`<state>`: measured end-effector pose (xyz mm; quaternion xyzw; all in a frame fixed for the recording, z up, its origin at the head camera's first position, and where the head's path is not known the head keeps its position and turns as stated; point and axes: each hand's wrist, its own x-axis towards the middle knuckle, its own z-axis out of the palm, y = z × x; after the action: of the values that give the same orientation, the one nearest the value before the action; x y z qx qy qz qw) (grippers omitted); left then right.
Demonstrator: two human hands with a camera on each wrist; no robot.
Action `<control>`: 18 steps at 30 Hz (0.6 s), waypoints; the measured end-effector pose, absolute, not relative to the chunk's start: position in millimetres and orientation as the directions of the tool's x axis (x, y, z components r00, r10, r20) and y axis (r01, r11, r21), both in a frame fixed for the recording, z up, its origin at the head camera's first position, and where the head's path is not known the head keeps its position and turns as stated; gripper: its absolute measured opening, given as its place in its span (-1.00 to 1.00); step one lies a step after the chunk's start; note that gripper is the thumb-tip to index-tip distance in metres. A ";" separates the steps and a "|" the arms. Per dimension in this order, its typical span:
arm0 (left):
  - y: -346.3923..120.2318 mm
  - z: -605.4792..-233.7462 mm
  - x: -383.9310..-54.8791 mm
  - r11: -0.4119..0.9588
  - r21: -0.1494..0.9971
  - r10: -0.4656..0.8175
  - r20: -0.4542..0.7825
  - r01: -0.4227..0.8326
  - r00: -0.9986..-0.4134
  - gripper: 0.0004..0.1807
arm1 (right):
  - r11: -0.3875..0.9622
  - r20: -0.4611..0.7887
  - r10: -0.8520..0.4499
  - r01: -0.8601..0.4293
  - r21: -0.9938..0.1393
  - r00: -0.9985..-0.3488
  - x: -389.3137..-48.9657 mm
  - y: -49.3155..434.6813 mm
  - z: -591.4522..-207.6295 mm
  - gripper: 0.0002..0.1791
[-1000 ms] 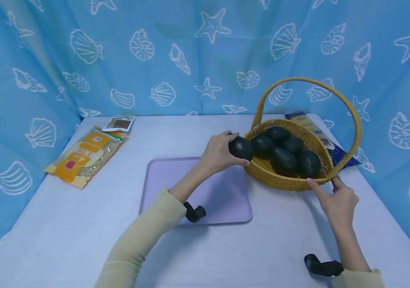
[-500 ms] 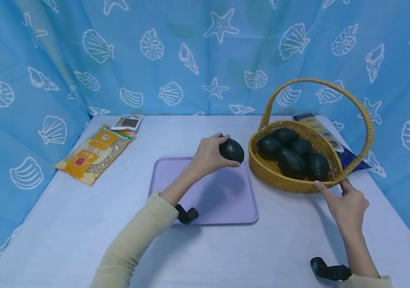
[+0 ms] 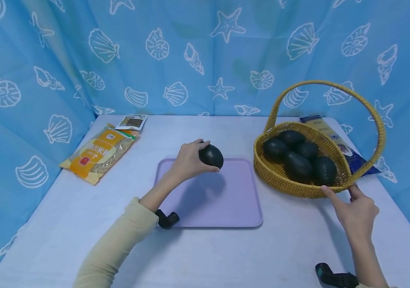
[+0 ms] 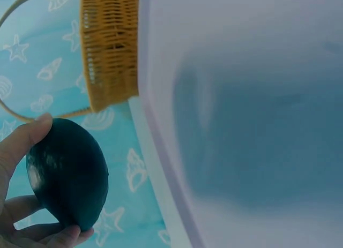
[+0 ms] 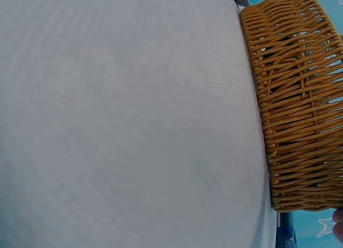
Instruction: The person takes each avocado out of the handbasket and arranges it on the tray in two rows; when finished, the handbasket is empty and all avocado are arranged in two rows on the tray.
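Observation:
My left hand point(image 3: 189, 162) pinches a dark green avocado point(image 3: 211, 155) between thumb and fingers, held above a shallow lilac tray point(image 3: 233, 200) on which its shadow falls. In the left wrist view the avocado point(image 4: 69, 173) shows whole, with the thumb on one end and fingertips on the other. To the right stands a yellow wicker basket point(image 3: 280, 183) with a tall arched handle, several more avocados point(image 3: 297, 166) inside. My right hand point(image 3: 357, 212) grips the basket's near right rim by the handle's foot, thumb on top. Only its fingertips enter the right wrist view, beside the woven wall point(image 5: 300, 109).
At the back left lie an orange-and-clear bag of grain point(image 3: 98, 154) and a small white packet point(image 3: 132, 122). Behind the basket is a dark blue and tan packet point(image 3: 338, 140). A blue shell-print curtain point(image 3: 197, 96) borders the white-covered table point(image 3: 226, 256).
My left hand has carried the avocado leftward, away from the basket and over the tray. The right hand keeps its hold on the basket rim. The whole head view has shifted slightly.

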<state>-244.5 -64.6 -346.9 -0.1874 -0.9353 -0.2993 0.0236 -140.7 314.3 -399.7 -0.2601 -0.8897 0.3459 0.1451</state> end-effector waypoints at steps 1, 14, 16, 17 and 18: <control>-68.7 -347.8 -244.5 0.755 0.549 0.330 0.156 0.360 -0.931 -0.06 | 0.621 0.070 0.568 0.371 -0.691 -0.820 -140.6 313.9 -399.4 -0.21; -113.3 -358.0 -244.4 0.787 0.553 0.263 0.101 0.274 -0.960 -0.06 | 0.607 0.006 0.577 0.425 -0.672 -0.816 -143.1 315.2 -398.1 -0.15; -119.8 -359.1 -243.9 0.792 0.550 0.254 0.096 0.264 -0.962 -0.06 | 0.598 -0.004 0.580 0.430 -0.676 -0.814 -142.9 315.4 -398.2 -0.14; -123.0 -360.0 -243.7 0.793 0.552 0.249 0.091 0.257 -0.964 -0.06 | 0.594 -0.012 0.582 0.436 -0.676 -0.813 -142.9 315.4 -398.1 -0.14; -126.3 -360.9 -243.5 0.795 0.552 0.243 0.088 0.250 -0.966 -0.06 | 0.591 -0.019 0.584 0.441 -0.676 -0.812 -142.7 315.5 -398.0 -0.14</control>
<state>-243.5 -126.3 -360.9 -0.1300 -0.9474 -0.2924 0.0062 -142.7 315.5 -398.0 -0.2892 -0.8858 0.3480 0.1027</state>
